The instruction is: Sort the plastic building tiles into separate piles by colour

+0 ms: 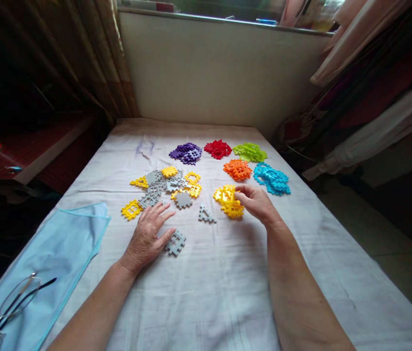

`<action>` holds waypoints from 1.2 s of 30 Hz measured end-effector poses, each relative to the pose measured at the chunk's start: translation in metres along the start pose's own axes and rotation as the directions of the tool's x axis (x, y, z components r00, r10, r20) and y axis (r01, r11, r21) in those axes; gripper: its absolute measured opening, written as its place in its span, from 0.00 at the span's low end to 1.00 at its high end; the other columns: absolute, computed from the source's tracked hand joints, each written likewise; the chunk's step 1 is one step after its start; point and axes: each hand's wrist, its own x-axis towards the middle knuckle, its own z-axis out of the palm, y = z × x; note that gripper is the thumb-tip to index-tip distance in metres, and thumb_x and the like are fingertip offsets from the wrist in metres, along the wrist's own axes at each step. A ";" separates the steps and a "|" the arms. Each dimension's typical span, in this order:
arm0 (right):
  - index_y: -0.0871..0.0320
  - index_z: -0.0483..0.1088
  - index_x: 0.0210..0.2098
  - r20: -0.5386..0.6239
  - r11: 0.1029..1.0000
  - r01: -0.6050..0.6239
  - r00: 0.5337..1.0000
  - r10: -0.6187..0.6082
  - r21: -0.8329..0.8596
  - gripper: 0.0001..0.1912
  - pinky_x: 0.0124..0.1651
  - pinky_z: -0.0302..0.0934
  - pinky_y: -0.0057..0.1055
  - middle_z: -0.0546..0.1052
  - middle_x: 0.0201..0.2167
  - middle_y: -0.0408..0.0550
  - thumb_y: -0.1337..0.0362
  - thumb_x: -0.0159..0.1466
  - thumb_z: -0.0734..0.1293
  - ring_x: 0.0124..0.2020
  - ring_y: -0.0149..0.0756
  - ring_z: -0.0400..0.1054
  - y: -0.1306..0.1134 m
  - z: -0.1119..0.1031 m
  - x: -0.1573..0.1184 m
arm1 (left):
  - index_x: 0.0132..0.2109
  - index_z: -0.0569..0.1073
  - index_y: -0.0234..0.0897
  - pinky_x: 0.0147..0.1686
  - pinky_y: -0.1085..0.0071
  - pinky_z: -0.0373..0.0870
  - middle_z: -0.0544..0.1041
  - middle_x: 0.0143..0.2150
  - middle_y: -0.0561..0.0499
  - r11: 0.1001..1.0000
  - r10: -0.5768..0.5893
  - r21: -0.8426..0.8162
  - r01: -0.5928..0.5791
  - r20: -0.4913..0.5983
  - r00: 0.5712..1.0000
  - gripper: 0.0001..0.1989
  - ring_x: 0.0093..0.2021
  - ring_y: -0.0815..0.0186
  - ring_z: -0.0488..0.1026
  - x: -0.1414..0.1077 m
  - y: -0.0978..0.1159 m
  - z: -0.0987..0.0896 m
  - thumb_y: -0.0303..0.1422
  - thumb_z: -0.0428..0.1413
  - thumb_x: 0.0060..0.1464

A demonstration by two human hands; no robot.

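Observation:
My left hand (150, 235) has its fingers spread at the near edge of a mixed pile of grey pieces (150, 196) and yellow ones. Its thumb touches or lies just over a grey square piece (176, 243). My right hand (255, 201) is closed, fingertips pinched at the right side of a small yellow pile (231, 202); a yellow piece seems to be between them. Between the hands lies a grey triangular piece (206, 214). Several yellow pieces, such as a window-like square (131, 210), sit around the grey ones.
Purple (186, 153), red (218, 149), green (250, 152), orange (237, 170) and blue (272, 179) piles lie farther back on the pale sheet (198, 292). Eyeglasses (18, 297) rest on a light-blue cloth (70, 243) at the left. A wall (213, 73) stands behind.

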 end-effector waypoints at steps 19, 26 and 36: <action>0.54 0.78 0.43 -0.057 0.907 0.052 0.995 -0.083 -0.418 0.16 0.36 0.64 0.33 0.81 0.32 0.47 0.57 0.62 0.63 0.32 0.38 0.73 -0.008 -0.001 -0.007 | 0.52 0.77 0.45 0.68 0.45 0.52 0.74 0.61 0.46 0.997 -0.071 0.015 0.070 0.088 0.994 0.16 0.66 0.54 0.65 0.003 0.003 0.000 0.40 0.50 0.63; 0.53 0.75 0.51 0.191 0.724 0.549 0.832 -0.521 -0.419 0.17 0.61 0.60 0.45 0.76 0.55 0.52 0.64 0.63 0.65 0.58 0.47 0.66 -0.043 0.087 -0.021 | 0.49 0.78 0.46 0.67 0.44 0.52 0.75 0.60 0.47 0.997 -0.074 0.008 0.074 0.086 0.994 0.14 0.65 0.54 0.66 0.003 0.005 -0.001 0.39 0.50 0.63; 0.52 0.75 0.49 0.353 0.638 0.595 0.803 -0.479 -0.489 0.13 0.61 0.57 0.48 0.79 0.50 0.50 0.64 0.66 0.65 0.58 0.48 0.65 -0.044 0.110 -0.018 | 0.65 0.65 0.41 0.68 0.48 0.53 0.68 0.67 0.43 0.996 -0.076 0.055 0.074 0.049 0.996 0.26 0.68 0.54 0.61 -0.002 0.000 0.005 0.40 0.52 0.62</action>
